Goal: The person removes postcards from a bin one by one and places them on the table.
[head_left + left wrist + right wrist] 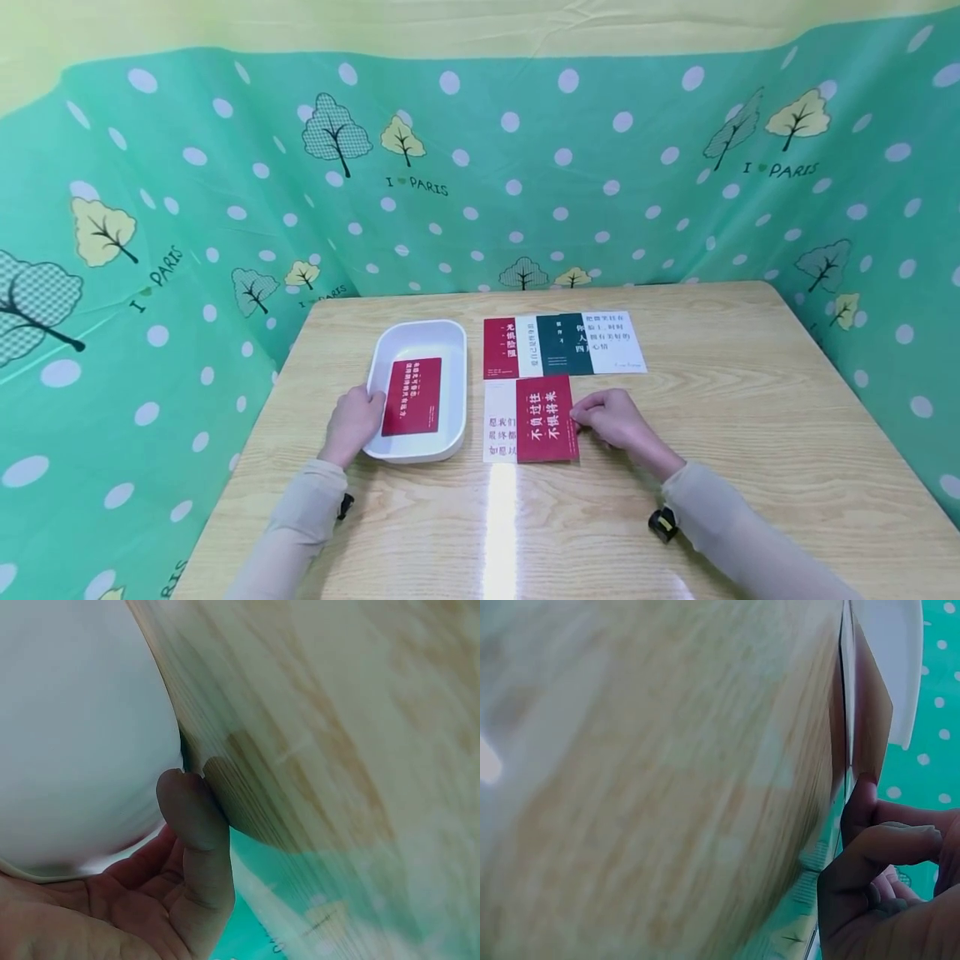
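A white plastic tub [455, 392] stands left of centre on the table, with a red card [412, 396] printed in white characters lying in it. My left hand [356, 423] grips the tub's left wall; the left wrist view shows the thumb [196, 814] against its outside. At the centre, my right hand [611, 417] pinches the right edge of another red card [546, 429]. This card overlaps a white card [498, 408] on its left. In the right wrist view, the pinched card [870, 712] looks tilted, its edge at the fingertips.
Behind these two cards lies an overlapping row: a red card [498, 346], a white card [528, 346], dark green cards [558, 350] and a white card [618, 346]. A green dotted curtain [540, 183] hangs behind and beside the wooden table [750, 400].
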`<state>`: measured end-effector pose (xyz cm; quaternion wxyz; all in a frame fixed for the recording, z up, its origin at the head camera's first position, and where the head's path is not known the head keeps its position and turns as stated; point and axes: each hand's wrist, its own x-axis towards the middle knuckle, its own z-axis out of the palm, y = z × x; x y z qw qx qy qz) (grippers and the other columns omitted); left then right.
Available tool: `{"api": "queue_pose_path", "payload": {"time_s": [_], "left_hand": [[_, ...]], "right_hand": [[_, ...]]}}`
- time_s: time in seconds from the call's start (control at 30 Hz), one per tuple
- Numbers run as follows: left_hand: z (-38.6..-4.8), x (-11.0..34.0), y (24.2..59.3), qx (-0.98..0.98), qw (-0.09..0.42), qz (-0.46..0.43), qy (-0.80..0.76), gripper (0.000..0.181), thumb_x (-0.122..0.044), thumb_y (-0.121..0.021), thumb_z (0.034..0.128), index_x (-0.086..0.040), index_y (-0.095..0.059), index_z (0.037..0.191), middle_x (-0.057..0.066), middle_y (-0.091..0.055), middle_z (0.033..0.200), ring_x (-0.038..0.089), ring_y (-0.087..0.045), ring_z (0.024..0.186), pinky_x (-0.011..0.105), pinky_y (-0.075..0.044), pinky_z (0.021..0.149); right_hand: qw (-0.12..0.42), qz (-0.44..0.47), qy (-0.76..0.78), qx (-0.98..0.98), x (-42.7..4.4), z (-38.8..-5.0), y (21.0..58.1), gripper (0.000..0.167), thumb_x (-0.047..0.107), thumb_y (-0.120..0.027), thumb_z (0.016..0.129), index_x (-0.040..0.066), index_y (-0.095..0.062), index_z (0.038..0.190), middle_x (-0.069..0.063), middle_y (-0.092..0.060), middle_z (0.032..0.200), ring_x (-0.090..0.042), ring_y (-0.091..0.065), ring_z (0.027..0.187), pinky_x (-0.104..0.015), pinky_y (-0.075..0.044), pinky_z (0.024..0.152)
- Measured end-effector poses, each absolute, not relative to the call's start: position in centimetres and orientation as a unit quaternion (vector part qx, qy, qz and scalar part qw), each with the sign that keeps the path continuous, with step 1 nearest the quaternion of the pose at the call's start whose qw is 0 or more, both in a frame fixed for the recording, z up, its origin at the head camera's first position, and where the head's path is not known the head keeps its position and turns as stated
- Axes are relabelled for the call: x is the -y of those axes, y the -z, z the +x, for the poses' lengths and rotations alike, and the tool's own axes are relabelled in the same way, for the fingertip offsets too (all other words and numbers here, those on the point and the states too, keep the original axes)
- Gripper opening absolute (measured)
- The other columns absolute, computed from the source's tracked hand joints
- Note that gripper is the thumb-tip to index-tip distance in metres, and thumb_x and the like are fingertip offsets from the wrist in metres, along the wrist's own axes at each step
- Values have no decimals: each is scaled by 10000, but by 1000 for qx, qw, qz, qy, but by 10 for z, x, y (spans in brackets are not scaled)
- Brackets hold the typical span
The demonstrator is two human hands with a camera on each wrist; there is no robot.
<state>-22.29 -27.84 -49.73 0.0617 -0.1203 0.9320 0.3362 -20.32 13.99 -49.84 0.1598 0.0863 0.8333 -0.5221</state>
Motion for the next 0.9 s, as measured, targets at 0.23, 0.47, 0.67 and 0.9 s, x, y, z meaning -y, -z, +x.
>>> {"api": "queue_pose_path", "payload": {"time_s": [0.23,0.47,0.67,0.9], "left_hand": [[-222,280,497,-933,68,-121,-331,458,-234,-415,1086,151,-594,1258,239,-688,978,289,-697,788,418,-634,682],[-223,281,497,-934,61,-116,-331,452,-234,-416,1082,146,-601,1244,237,-683,969,290,-688,782,425,-632,684],[-224,280,496,-934,60,-118,-331,450,-234,-418,1080,142,-607,1240,237,-688,968,293,-695,784,420,-633,683],[-223,280,496,-935,61,-114,-331,438,-223,-415,1079,145,-610,1214,234,-683,951,287,-686,771,430,-629,677]], "right_hand": [[154,89,503,-846,-138,-204,502,148,131,-703,983,15,-765,1051,-68,-736,885,-111,-463,532,-220,-344,452],[148,79,486,-858,-139,-206,502,138,132,-718,975,13,-768,1023,-49,-744,832,-118,-483,545,-224,-357,464],[152,73,481,-861,-139,-206,502,115,124,-723,970,19,-768,984,-46,-740,804,-121,-493,558,-223,-360,474],[155,64,465,-869,-139,-207,500,108,125,-733,967,25,-770,949,-50,-731,787,-120,-500,554,-220,-368,475]]}}
